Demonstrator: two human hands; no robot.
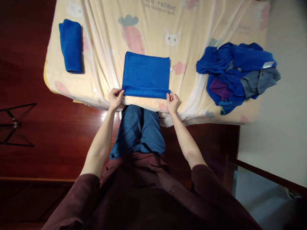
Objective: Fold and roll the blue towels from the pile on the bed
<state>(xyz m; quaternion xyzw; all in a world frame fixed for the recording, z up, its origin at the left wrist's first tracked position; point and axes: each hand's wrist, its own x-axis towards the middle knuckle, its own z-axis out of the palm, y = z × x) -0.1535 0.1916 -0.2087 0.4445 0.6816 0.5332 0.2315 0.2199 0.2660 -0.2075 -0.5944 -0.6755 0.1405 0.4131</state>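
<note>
- While the blue towel (145,75) lies flat on the bed (107,57), its near edge is turned up into a narrow fold along the side closest to the person.
- Left hand (115,98) sits at the towel's near left corner, its grip pinching that folded edge between thumb and fingers.
- Right hand (172,102) sits at the towel's near right corner, its grip likewise pinching the folded edge.
- Left of the towel, well apart and near the bed's left side, lies a rolled blue towel (71,45).
- Right of the towel, well apart, sits a loose pile of cloths (236,72), mostly blue with grey and purple pieces among them.
- Beyond the towel, the bed's sheet shows a carrot print (132,33) and a rabbit face.
</note>
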